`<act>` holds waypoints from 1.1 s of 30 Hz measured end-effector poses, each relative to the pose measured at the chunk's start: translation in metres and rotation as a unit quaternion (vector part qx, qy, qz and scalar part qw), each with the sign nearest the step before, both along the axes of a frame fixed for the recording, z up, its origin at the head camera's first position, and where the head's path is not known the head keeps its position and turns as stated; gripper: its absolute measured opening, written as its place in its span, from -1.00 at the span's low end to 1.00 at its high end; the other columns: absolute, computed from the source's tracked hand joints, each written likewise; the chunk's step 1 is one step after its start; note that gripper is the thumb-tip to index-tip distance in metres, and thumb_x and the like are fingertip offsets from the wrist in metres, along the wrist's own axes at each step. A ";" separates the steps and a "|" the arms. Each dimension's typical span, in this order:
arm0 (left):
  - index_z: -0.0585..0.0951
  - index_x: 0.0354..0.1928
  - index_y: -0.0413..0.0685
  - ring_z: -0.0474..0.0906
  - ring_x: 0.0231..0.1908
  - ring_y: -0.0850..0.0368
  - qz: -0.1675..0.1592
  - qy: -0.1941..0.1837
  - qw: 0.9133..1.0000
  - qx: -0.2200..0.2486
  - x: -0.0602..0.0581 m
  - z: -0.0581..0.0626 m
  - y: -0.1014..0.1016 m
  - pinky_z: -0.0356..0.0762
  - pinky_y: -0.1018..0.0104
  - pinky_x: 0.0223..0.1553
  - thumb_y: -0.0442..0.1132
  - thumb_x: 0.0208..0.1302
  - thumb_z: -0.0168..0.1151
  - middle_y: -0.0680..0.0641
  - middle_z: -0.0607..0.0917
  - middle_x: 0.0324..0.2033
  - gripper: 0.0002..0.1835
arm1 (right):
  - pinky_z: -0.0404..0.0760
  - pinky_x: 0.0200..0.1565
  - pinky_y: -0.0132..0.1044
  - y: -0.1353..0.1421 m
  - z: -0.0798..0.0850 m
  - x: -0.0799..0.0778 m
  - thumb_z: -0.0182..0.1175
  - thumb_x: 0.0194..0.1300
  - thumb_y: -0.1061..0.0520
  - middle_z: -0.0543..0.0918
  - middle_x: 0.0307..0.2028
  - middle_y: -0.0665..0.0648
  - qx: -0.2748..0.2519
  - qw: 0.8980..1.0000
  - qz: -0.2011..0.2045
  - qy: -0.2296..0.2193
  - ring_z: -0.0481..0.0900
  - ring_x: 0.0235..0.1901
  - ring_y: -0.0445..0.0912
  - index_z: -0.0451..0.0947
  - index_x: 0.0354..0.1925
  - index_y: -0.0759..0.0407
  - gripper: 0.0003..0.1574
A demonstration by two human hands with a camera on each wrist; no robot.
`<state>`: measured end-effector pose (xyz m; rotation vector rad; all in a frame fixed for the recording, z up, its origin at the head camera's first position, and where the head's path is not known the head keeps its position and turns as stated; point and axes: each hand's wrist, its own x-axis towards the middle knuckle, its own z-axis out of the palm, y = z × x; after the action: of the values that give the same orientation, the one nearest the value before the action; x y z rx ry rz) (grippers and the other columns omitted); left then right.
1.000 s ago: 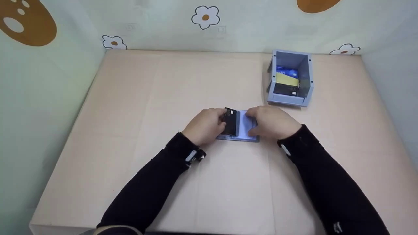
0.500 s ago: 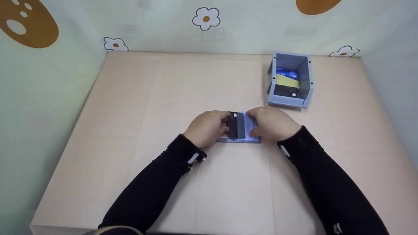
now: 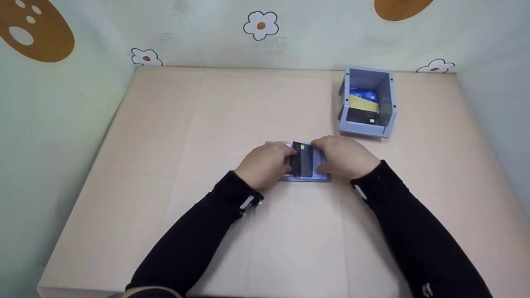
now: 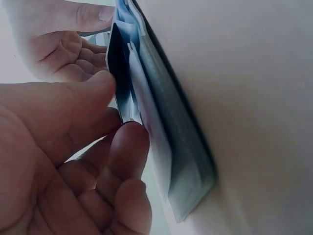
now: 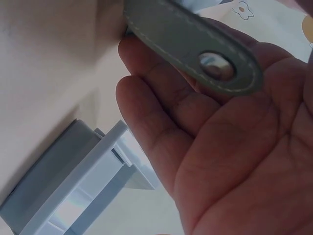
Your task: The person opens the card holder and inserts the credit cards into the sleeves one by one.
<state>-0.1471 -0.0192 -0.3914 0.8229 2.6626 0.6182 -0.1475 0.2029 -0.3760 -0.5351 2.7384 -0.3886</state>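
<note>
An open card holder (image 3: 315, 179) with clear sleeves lies on the table between my hands. My left hand (image 3: 265, 164) pinches a black card (image 3: 296, 166) by its left edge. The card's right part looks greyer, under a clear sleeve. In the left wrist view the card (image 4: 115, 54) stands tilted away from the other leaves, thumb on one side and fingers behind. My right hand (image 3: 348, 155) grips the holder's right side, thumb and fingers curled at its edge. A stitched grey-green strap (image 5: 181, 44) with a metal snap (image 5: 216, 66) crosses the right palm.
A grey-blue bin (image 3: 366, 129) stands at the back right, just beyond the right hand. Inside are a blue card (image 3: 364, 93), a yellow card (image 3: 363, 103) and a black card (image 3: 359, 116). Walls border the table's (image 3: 198, 124) back and sides.
My left hand has moved slightly right, carrying the black card farther across the holder, and more of the card now looks grey under the sleeve. The right hand has stayed nearly still.
</note>
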 end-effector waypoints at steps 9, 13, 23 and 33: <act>0.69 0.26 -0.02 0.66 0.03 0.07 -0.015 0.001 1.000 -0.002 0.000 -0.003 0.003 0.64 0.14 0.14 -0.24 0.43 0.34 -0.07 0.75 0.11 -0.61 | 0.64 0.22 0.06 0.001 -0.004 0.002 0.58 0.08 0.19 0.76 0.07 0.27 0.001 1.000 0.001 0.000 0.71 0.04 0.12 0.59 0.28 0.32 -0.21; 0.69 0.26 0.00 0.62 -0.09 0.10 -0.028 0.003 1.000 -0.002 0.000 -0.004 0.005 0.65 0.16 0.04 -0.25 0.42 0.33 -0.05 0.74 0.02 -0.61 | 0.64 0.21 0.07 0.002 -0.005 0.003 0.57 0.09 0.19 0.77 0.06 0.27 0.002 1.000 0.006 0.007 0.72 0.04 0.13 0.59 0.26 0.32 -0.23; 0.68 0.25 -0.03 0.57 -0.11 0.13 -0.051 -0.003 0.999 0.013 0.000 -0.005 0.004 0.63 0.17 0.04 -0.31 0.37 0.32 -0.02 0.75 -0.04 -0.58 | 0.64 0.20 0.05 0.003 -0.005 0.003 0.60 0.06 0.18 0.77 0.05 0.26 -0.006 1.000 0.015 0.018 0.71 0.04 0.11 0.60 0.24 0.32 -0.23; 0.69 0.23 -0.01 0.60 0.01 0.14 -0.048 -0.009 0.998 0.025 -0.001 -0.003 0.004 0.62 0.18 0.13 -0.34 0.34 0.34 0.01 0.76 0.03 -0.59 | 0.60 0.27 0.04 0.005 0.000 0.002 0.64 -0.05 0.21 0.74 0.12 0.23 -0.014 1.000 0.019 -0.005 0.68 0.11 0.10 0.58 0.27 0.28 -0.12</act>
<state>-0.1478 -0.0155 -0.3941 0.9486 2.5825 0.6663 -0.1459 0.2080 -0.3761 -0.5903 2.7126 -0.4195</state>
